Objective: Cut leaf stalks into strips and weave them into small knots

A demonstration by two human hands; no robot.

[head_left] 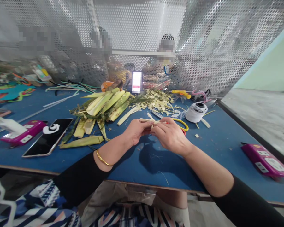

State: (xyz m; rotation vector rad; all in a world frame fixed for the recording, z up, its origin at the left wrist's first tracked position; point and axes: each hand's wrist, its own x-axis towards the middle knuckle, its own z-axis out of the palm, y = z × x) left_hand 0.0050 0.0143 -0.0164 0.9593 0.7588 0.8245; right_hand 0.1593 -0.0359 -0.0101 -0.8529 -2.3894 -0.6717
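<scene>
Above the blue table, my left hand (138, 129) pinches a pale strip of corn husk (150, 119). Meeting it from the other side, my right hand (169, 134) has its fingers bent closed on the same piece. Part of the husk is hidden by the fingers. A yellow and red loop (185, 125), like a scissors handle, shows just beyond my right hand; whether I touch it I cannot tell. To the right of that stands a spool of white thread (196, 113). Green corn husks (106, 105) lie heaped beyond my left hand.
Husk trimmings (156, 100) lie along the mesh screen (142, 28) at the back, near a lit phone (136, 82) and a yellow tool (181, 93). A dark phone (48, 138) and a purple tissue pack (25, 132) lie left; another purple pack (266, 159) lies right.
</scene>
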